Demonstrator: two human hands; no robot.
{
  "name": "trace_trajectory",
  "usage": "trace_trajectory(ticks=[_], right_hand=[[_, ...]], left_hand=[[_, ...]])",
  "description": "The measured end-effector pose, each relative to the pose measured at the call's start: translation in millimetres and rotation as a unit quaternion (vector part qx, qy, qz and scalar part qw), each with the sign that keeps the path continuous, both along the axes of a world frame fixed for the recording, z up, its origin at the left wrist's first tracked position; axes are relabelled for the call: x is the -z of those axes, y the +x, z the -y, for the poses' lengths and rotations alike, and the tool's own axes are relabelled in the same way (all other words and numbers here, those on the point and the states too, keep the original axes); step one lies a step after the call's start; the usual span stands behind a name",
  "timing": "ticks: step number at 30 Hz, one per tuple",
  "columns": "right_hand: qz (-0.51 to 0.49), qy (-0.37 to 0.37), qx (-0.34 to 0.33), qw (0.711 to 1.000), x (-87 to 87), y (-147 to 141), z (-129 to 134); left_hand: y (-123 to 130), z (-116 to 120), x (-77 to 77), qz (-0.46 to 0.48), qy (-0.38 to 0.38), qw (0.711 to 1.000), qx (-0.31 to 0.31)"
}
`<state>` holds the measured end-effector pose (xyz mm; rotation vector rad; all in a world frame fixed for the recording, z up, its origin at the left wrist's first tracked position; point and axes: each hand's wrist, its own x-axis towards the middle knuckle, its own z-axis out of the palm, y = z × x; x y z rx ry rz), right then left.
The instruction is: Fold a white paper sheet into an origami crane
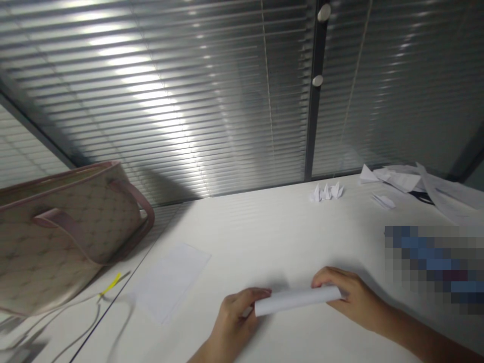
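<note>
Obs., L to R. Saw bag (71, 242) at far L, w/ pink handles, standing open-topped. Noted yellow tie (112, 284) around grey cable (97, 313) just beside bag, nr dark seam in white table (260, 232). Found flat sheet (172, 282) lying on table R of seam, well apart from both hands.

Recorded L hand (236, 315) gripping L end of white paper (297, 300), thumb and fingers closed on it. Saw white paper lengthwise btwn hands, at lower centre, rolled or folded into a narrow strip (couldn't tell which), R end slightly farther from viewer than L. Recorded R hand (350, 297) grasping R end, thumb and fingers around it.

Behind, nr base of blinds (170, 101) and dark post (312, 126), counted approx. three small pointed paper shapes (327, 192) in a row. Farther R, saw small folded paper (383, 201), then loose papers (408, 180) overlapping, w/ black cord (422, 198) partly under. Logged blue item (431, 259) at far R, pixelated; couldn't ID.
</note>
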<state>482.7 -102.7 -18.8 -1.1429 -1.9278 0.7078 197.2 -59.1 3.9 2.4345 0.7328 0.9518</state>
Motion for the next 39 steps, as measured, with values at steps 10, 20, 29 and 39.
trace_trajectory(ticks=[10,20,29,39], right_hand=[[-0.103,-0.215,-0.041,0.970,-29.4,6.0,-0.1],[-0.140,-0.316,-0.032,0.938,-35.0,-22.3,7.3],[-0.134,-0.287,0.023,0.948,-20.4,-26.9,8.8],[-0.088,-0.236,0.025,0.967,-15.9,-25.6,10.7]], left_hand=[[-13.5,3.5,5.0,-0.054,0.055,0.993,0.089],[6.5,21.3,-7.1,0.024,-0.092,0.993,0.068],[43.5,33.2,-8.4,0.172,-0.551,0.812,-0.090],[43.5,27.5,-3.5,0.178,-0.567,0.795,-0.124]])
